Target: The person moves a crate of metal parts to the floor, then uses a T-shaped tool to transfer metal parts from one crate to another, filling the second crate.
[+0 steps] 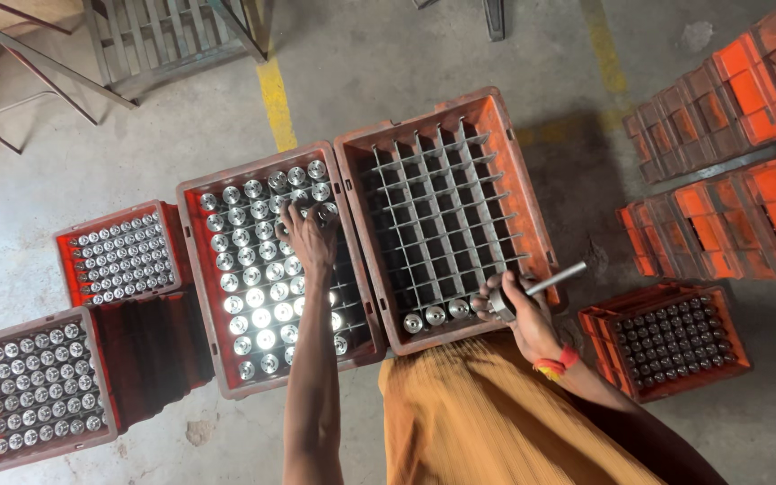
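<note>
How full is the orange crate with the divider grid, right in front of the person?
Nearly empty: the gridded crate holds only about three shiny metal parts in its near row; its other cells show dark and bare.

Your left hand is down in the full crate, fingers on a shiny metal part. Your right hand grips a metal rod over the near edge of the divider crate, nearly empty.

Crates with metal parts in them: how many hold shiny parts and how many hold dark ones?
Crates with shiny parts: 4
Crates with dark parts: 1
Total: 5
</note>
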Available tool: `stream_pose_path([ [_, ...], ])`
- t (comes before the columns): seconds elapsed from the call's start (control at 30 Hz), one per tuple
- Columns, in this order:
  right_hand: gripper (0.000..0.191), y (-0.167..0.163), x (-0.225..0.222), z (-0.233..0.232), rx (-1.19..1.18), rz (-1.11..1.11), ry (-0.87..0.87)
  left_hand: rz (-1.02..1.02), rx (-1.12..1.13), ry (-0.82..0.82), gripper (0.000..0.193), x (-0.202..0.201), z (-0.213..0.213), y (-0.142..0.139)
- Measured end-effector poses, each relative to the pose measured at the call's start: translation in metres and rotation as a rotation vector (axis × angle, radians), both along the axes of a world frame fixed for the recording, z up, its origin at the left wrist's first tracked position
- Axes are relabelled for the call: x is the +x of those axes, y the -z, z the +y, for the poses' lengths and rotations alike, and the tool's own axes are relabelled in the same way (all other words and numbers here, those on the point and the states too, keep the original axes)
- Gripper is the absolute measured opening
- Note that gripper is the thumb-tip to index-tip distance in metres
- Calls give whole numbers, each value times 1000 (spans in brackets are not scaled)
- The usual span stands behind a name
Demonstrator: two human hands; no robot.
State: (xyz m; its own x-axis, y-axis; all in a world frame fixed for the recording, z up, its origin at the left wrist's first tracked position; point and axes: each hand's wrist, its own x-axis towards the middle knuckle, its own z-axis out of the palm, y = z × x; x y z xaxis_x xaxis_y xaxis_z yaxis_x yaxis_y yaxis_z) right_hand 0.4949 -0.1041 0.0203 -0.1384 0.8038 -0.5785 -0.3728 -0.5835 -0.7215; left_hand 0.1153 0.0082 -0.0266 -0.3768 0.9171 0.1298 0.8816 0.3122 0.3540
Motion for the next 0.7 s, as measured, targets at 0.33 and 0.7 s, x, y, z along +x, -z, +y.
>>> stream_pose_path([
  [0.33, 24, 32, -3, -9, -127, 63, 52, -1258, 167, -357, 29, 59, -86, -37],
  [0.7, 17, 4, -63, 16, 122, 47, -5, -915, -200, 37, 39, 202, -165, -66],
])
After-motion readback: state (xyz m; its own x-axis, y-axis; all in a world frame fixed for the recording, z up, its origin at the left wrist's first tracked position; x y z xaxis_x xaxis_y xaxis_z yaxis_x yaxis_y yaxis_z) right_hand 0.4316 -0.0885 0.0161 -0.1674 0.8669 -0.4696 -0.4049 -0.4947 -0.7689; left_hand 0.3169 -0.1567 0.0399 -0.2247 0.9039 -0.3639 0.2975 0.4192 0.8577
